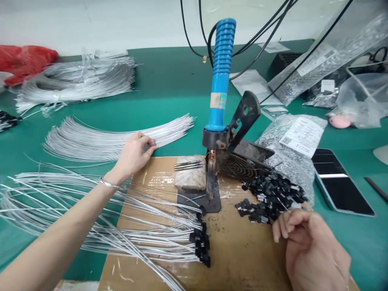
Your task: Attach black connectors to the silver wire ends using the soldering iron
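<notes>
Over a green tabletop (169,103), a blue-handled iron (222,76) stands between left fingers (148,141) pinching white wires (100,141) and right fingers (294,218), grip unclear.

Bag labels (303,135) are unreadable; the handle sticker (218,100), too.

White wires (87,139) show pale beneath the left hand (136,155) against a green worktop (169,89). Between both hands, a brown sheet (242,250) carries dark specks; beside the right hand (313,238), black pieces (279,196) are flecked grey. Beyond them, a blue handle (218,81) wears ringed ridges, and a red bundle (28,60) lies past the left hand.
</notes>
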`<state>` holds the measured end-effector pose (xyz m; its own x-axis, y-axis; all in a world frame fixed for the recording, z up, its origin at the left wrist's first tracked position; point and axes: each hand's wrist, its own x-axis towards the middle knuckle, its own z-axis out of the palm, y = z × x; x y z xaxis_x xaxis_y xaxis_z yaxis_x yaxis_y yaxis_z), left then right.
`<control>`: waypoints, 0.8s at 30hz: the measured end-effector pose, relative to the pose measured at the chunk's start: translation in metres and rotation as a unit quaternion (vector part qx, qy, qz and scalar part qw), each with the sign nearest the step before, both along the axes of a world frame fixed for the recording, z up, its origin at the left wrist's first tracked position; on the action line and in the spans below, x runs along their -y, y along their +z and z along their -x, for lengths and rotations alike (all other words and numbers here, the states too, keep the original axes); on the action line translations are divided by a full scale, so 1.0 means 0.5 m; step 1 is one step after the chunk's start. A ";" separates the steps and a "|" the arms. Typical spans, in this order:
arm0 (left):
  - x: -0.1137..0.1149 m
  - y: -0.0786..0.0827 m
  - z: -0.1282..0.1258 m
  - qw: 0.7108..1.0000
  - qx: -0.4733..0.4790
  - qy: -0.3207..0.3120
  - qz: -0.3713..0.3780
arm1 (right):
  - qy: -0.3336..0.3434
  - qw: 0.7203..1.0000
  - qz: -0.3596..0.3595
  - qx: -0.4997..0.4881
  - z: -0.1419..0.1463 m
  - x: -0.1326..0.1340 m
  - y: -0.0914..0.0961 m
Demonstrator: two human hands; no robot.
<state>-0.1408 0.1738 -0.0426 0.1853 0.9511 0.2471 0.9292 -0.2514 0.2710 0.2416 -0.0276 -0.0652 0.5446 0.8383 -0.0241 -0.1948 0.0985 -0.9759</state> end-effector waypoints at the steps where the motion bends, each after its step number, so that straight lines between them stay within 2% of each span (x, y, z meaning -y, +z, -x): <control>1: -0.003 -0.002 0.003 1.000 0.001 -0.003 0.001 | 0.004 1.000 0.008 0.005 0.000 0.001 0.000; 10: 0.027 0.028 0.017 0.999 0.031 -0.011 -0.025 | 0.024 0.998 0.045 0.033 -0.001 0.005 -0.003; 14: 0.029 0.014 0.014 0.999 0.030 -0.009 -0.026 | 0.030 0.997 0.047 0.052 -0.001 0.008 -0.008; 19: 0.009 -0.018 0.005 1.000 0.015 -0.006 -0.008 | 0.023 0.997 0.048 0.061 0.003 0.012 -0.014; 24: 0.000 -0.014 0.006 0.999 0.014 -0.001 -0.034 | 0.018 0.992 0.073 0.099 0.007 0.013 -0.011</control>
<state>-0.1440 0.1737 -0.0494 0.1798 0.9312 0.3172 0.9205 -0.2730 0.2796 0.2381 -0.0340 -0.0708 0.5203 0.8529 -0.0426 0.0014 -0.0508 -0.9987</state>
